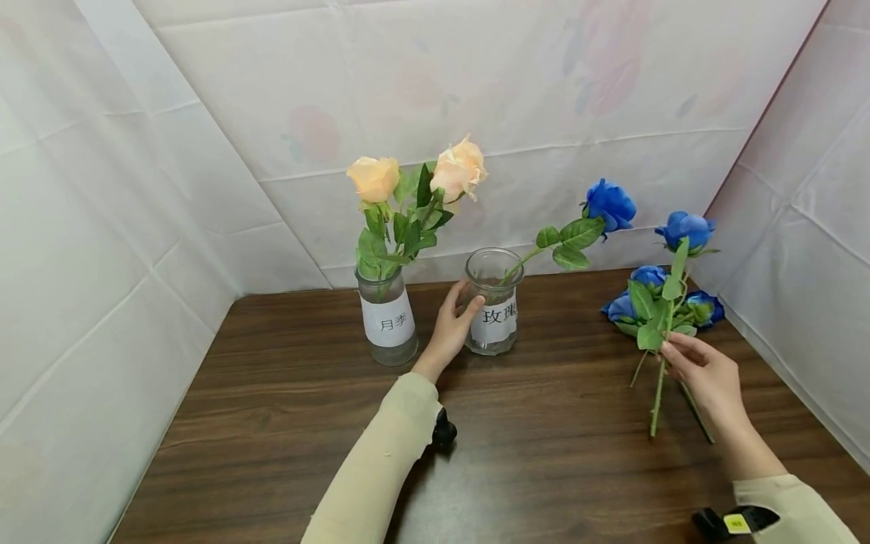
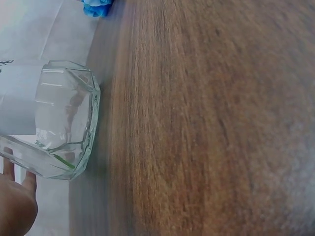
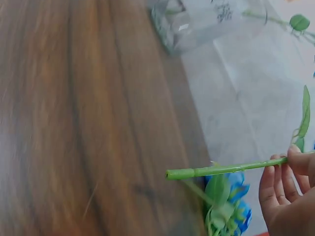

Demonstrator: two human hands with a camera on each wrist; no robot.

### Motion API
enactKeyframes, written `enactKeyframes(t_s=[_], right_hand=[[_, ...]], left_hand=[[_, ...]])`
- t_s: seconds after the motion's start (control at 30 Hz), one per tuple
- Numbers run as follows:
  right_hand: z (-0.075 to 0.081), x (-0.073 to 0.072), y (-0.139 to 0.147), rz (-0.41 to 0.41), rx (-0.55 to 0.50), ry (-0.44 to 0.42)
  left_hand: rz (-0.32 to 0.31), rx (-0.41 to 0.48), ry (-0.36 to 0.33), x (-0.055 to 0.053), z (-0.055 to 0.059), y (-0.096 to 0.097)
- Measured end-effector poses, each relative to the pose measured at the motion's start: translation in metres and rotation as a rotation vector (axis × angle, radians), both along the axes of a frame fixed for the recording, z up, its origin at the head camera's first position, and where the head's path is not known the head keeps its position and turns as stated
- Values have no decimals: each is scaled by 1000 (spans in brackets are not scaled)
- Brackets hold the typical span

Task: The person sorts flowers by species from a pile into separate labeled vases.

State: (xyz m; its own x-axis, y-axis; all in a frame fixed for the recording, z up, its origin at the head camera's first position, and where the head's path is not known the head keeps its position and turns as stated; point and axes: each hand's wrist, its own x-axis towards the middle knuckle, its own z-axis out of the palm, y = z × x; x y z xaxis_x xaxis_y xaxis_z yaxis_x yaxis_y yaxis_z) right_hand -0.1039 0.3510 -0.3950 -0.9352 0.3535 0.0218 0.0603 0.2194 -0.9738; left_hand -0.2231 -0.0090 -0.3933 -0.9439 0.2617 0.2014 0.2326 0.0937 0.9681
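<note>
My left hand (image 1: pixel 450 326) holds the left side of a clear glass vase (image 1: pixel 496 344), its thumb in front and fingers behind. The vase has a white paper label, and one blue rose (image 1: pixel 609 205) leans out of it to the right. In the left wrist view, the vase's faceted base (image 2: pixel 69 113) shows with a green stem end inside. Over at the right, my right hand (image 1: pixel 703 375) pinches the stem of another blue rose (image 1: pixel 685 229) between thumb and fingers. That rose is upright; its cut stem end (image 3: pixel 179 173) points away from the hand in the right wrist view.
Left of the labelled vase stands a second glass vase (image 1: pixel 394 353) with peach roses (image 1: pixel 458 169) and a white label. More blue roses (image 1: pixel 620 307) lie on the brown wooden table (image 1: pixel 544 453) behind the right hand. White cloth walls (image 1: pixel 224 151) border the table.
</note>
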Motion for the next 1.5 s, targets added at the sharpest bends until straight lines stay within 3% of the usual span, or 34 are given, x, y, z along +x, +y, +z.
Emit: enactKeyframes(t_s=[0.17, 0.27, 0.57, 0.73, 1.27, 1.5], right_hand=[[11, -2, -23, -9, -250, 141], [17, -5, -38, -22, -342, 226], [31, -20, -80, -103, -550, 428], [37, -32, -100, -106, -639, 530], [63, -71, -143, -95, -759, 769], [67, -90, -152, -155, -649, 785]], left_hand=[[0, 14, -6, -1, 0, 0], [-1, 23, -2, -2, -1, 0], [-5, 19, 4, -2, -2, -1], [-5, 17, 1, -1, -1, -2], [10, 33, 23, -2, -3, 0], [18, 26, 21, -3, -4, 1]])
